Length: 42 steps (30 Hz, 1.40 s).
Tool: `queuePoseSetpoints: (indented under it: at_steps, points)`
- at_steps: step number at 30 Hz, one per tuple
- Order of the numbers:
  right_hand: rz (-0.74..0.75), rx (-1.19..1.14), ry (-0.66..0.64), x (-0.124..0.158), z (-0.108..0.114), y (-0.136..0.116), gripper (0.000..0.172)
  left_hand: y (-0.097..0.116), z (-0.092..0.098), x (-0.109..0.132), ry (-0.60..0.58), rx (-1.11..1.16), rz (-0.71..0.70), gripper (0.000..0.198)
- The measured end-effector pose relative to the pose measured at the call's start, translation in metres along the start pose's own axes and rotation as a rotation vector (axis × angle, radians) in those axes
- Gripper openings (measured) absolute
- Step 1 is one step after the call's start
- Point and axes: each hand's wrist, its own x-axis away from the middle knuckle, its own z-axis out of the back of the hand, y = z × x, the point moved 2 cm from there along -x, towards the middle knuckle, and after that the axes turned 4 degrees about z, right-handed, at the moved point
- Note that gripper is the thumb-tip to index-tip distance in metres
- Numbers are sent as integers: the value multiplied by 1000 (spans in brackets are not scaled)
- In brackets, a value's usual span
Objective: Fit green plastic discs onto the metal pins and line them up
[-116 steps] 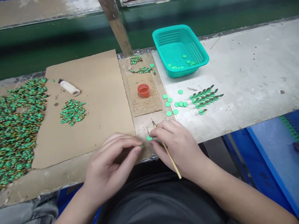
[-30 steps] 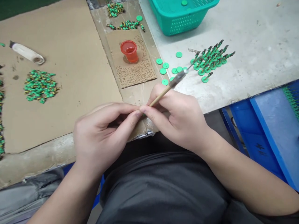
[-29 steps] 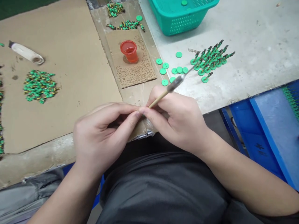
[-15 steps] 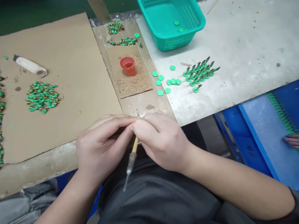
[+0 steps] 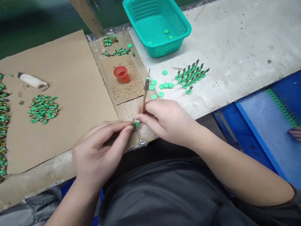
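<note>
My left hand (image 5: 101, 147) pinches a small figurine on a round green base (image 5: 136, 125) between thumb and fingertips; most of the figurine is hidden. Close beside it, my right hand (image 5: 166, 121) is closed on a thin stick-like tool (image 5: 145, 94) with a dark collar and a fine pointed tip, which points up and away. Just beyond the hands lie several loose green discs (image 5: 161, 94). A red cup (image 5: 122, 74) with liquid in it stands on a speckled cardboard piece (image 5: 124, 92). Several dark figurines (image 5: 191, 75) stand upright on green discs to the right.
A teal basket (image 5: 162, 50) at the back holds a few green discs. On the left cardboard (image 5: 70, 72) are a pile of small green parts (image 5: 43, 109) and a white bottle (image 5: 33, 81). Another person's hand (image 5: 295, 133) shows at the right edge, by a blue surface (image 5: 263, 131).
My right hand has drawn slightly away from the left, and the tool has swung from pointing down toward me to pointing up. The green base now shows in my left fingers. The view has shifted.
</note>
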Motion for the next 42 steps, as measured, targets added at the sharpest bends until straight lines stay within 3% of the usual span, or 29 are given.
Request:
queuePoseSetpoints:
  at_steps: [4, 15, 25, 31, 36, 42]
  points:
    - [89, -16, -5, -3, -5, 0, 26, 1, 0, 1, 13, -25, -21, 9]
    - [80, -85, -132, -6, -5, 0, 34, 3, 0, -2, -13, -21, -47, 14]
    - [67, -36, -190, -9, -8, -10, 23, 4, 1, -1, 9, -57, -62, 19]
    - [82, -68, -203, -10, -8, -12, 25, 5, 10, -4, -71, -120, -7, 18]
    - [46, -41, -160, -9, -11, -9, 20, -2, 9, -16, -161, -138, -137, 11]
    - [46, -57, 55, 6, -9, 0, 30, -6, 2, -15, -155, -95, -128, 7]
